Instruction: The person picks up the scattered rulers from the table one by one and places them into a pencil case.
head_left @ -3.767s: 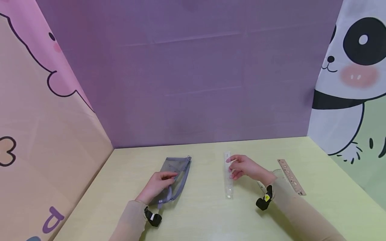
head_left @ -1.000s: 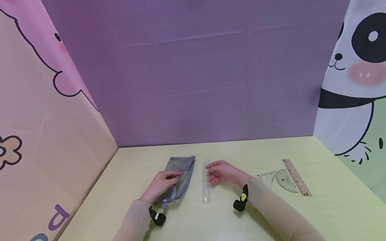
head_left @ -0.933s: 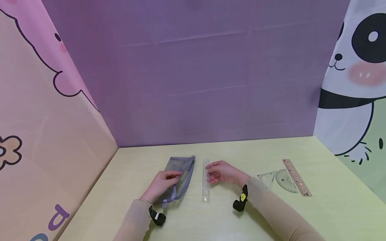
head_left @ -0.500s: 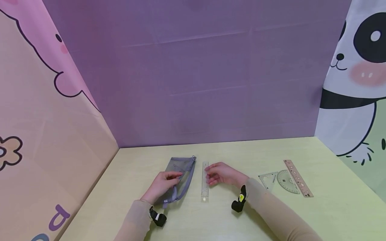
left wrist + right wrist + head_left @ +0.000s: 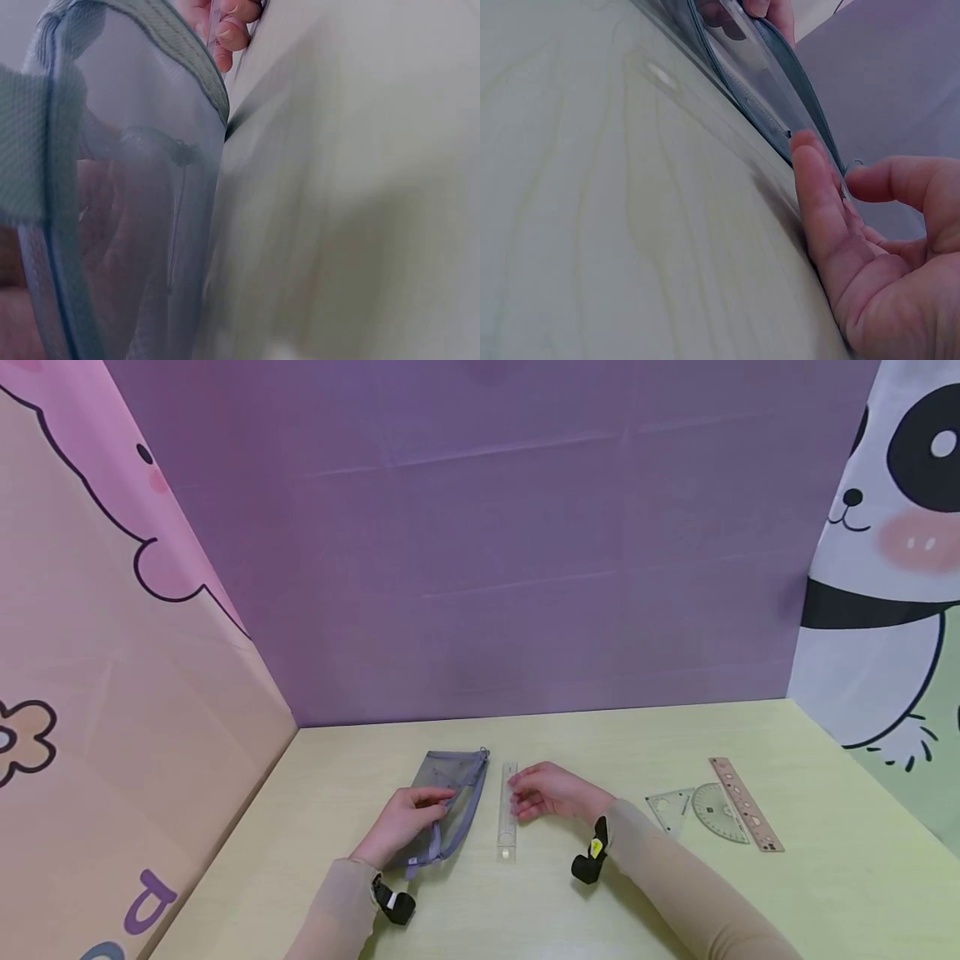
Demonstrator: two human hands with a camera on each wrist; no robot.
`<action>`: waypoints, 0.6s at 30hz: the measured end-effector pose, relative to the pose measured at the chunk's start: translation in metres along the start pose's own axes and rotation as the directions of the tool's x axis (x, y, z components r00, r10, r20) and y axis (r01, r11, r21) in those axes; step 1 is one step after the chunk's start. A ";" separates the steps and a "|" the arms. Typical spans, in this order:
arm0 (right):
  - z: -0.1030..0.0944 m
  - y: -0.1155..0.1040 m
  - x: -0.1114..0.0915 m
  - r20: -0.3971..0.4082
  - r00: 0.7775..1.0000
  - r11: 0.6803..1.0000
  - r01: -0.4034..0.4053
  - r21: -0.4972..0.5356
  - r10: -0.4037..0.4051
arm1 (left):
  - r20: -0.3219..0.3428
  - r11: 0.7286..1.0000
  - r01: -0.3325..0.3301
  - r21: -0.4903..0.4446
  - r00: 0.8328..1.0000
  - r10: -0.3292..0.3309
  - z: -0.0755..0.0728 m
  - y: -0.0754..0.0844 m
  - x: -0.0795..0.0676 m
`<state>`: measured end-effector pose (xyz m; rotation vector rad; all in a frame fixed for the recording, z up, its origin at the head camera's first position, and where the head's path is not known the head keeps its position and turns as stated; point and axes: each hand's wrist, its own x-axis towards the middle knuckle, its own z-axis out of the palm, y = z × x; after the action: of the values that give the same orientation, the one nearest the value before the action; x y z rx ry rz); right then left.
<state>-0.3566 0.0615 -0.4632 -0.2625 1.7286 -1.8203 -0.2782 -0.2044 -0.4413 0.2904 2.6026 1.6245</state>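
A grey-blue mesh zip pouch (image 5: 431,772) lies left of centre on the table. My left hand (image 5: 405,818) pinches its upper layer, and its zipped mouth gapes towards the right. Beside that mouth, my right hand (image 5: 555,791) holds a clear ruler (image 5: 507,831) by its right edge, between thumb and fingers. The ruler stands lengthwise, pointing away from me, a small gap from the pouch in the head view. In the right wrist view the ruler runs alongside the pouch's open zip (image 5: 799,71). Part of my left hand shows through the mesh (image 5: 150,195) in the left wrist view.
On the right of the table (image 5: 600,910) lie a clear set square (image 5: 670,810), a clear protractor (image 5: 718,814) and a pink ruler (image 5: 746,804), close together. A purple backdrop (image 5: 480,568) rises behind the table, with printed cloth walls on both sides.
Since the oldest frame, my right hand has carried the clear ruler left, close to the pouch; over the last second it shifts only slightly further left. My left hand keeps its hold on the pouch.
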 end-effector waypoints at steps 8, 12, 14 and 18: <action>0.004 -0.003 0.000 0.028 1.000 1.000 0.001 0.016 -0.001 | -0.005 1.000 -0.003 -0.013 1.000 0.003 0.000 0.000 -0.001; 0.007 -0.003 0.001 0.031 1.000 1.000 0.000 0.031 -0.001 | -0.009 1.000 0.000 -0.015 1.000 0.000 0.000 0.000 -0.001; 0.009 -0.003 0.002 0.033 0.999 0.999 0.003 0.039 -0.005 | -0.012 1.000 0.004 -0.014 1.000 -0.004 0.000 0.000 0.000; 0.013 -0.003 0.004 0.040 0.999 0.999 0.013 0.040 -0.015 | -0.016 1.000 0.010 -0.014 1.000 -0.011 0.002 0.000 0.001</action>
<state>-0.3531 0.0482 -0.4600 -0.2936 1.6659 -1.8449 -0.2786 -0.2027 -0.4420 0.2634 2.5993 1.6477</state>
